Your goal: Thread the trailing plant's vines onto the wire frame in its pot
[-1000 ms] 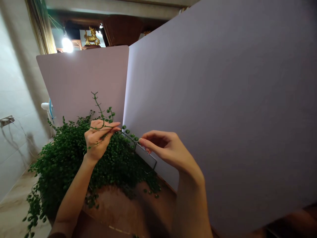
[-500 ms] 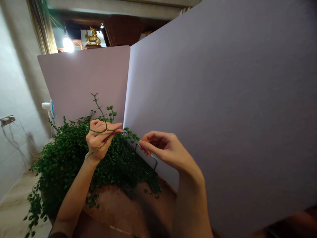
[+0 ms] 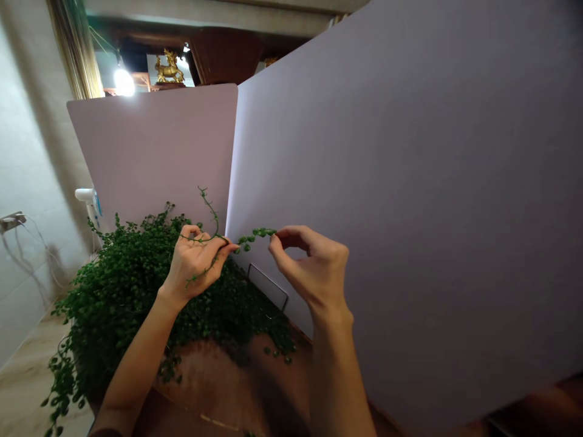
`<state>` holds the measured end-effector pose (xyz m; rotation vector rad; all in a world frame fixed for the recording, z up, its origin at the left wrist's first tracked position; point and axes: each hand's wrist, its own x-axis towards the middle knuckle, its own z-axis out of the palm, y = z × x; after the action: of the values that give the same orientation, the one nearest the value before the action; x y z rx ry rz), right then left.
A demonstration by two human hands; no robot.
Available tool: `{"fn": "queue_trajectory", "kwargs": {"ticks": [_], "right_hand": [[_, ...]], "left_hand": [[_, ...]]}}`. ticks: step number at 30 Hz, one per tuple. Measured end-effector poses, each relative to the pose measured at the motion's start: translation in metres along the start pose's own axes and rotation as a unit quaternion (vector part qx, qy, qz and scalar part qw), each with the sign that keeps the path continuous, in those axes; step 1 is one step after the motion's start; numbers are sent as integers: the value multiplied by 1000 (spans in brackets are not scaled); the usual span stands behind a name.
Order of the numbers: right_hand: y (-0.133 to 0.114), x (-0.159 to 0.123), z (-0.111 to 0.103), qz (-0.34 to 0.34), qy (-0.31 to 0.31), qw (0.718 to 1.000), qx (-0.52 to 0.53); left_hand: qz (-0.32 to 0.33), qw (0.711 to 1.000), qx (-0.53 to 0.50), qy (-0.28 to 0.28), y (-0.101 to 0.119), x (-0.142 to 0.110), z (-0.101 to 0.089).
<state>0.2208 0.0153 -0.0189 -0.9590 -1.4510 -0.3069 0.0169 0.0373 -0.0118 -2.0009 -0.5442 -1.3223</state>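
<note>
A thin green plant stem (image 3: 253, 236) with bead-like round leaves stretches between my two hands. My left hand (image 3: 199, 261) is closed, thumb and finger pinching one part of it; a sparse, mostly bare length curls up above the knuckles and another trails over the back of the hand. My right hand (image 3: 314, 264) pinches the stem's leafy far end between thumb and fingertip. Behind and below the left hand spreads a dense trailing plant (image 3: 122, 273) with the same kind of small leaves. The pot under it is hidden by foliage.
Two pale panels, a back one (image 3: 159, 152) and a large right one (image 3: 410, 212), meet behind my hands. A wire stand (image 3: 268, 290) leans by the right panel on the brown table (image 3: 214, 376). A lit bulb (image 3: 124, 82) and golden figurine (image 3: 169, 68) show beyond.
My right hand has moved up and slightly right with the stem's end. The left hand has shifted right and turned, and its fingers have folded in. The upper curl of stem has come lower.
</note>
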Motion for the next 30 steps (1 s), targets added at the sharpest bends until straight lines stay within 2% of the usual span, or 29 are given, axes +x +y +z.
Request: {"fn": "queue_trajectory", "kwargs": {"ticks": [4,9,12,16,24,28,30], "right_hand": [[0,0,-2,6,20,1000,10],[-1,-1,-1,50,36,997,41],[-3,-1,4,87,53,994,44],[-6,-1,10,105,58,992,33],[-19,-2,14,114,58,991,29],[-18,-2,16,103,55,993,28],[-9,0,13,112,62,992,-3]], "left_hand": [[-14,1000,-4,-8,2,-1,-3],[-15,999,-45,24,2,0,-3],[-2,996,-77,33,10,2,-5],[-12,996,-83,18,23,5,-11],[-97,990,-98,22,31,9,-19],[-128,984,-110,47,36,6,-22],[-180,971,-132,88,37,1,-33]]}}
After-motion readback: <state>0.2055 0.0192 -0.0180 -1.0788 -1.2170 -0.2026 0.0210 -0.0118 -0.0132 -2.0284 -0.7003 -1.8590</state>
